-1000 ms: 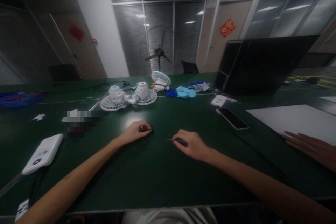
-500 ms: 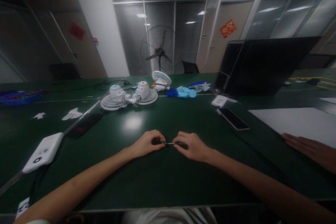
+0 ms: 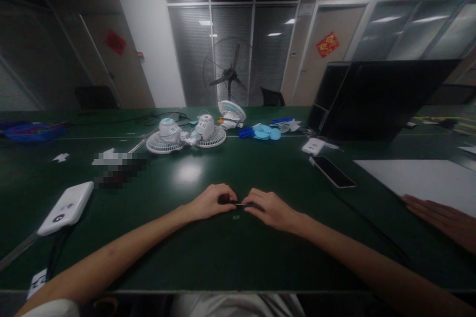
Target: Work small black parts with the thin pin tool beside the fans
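Note:
My left hand (image 3: 212,202) pinches a small dark piece (image 3: 224,199) above the green table. What kind of piece it is I cannot make out, as fingers cover part of it. In my right hand (image 3: 274,210) is a screwdriver (image 3: 254,205) with a dark handle. Its thin metal shaft points left and reaches the piece at my left fingertips. A tiny greenish part (image 3: 236,217), perhaps a small circuit board, lies on the table just below the gap between my hands.
Small white fans (image 3: 166,142) lie beyond my hands, with light-blue parts (image 3: 266,132) beside them. A phone (image 3: 333,172), a white power bank (image 3: 67,208) and a black monitor (image 3: 383,101) stand around. At right, another person's hand (image 3: 439,218) rests by a white sheet (image 3: 420,173).
The tiny greenish part, earlier at my left fingertips, now lies on the table below them. Both hands stay nearly in place, and the view has shifted slightly.

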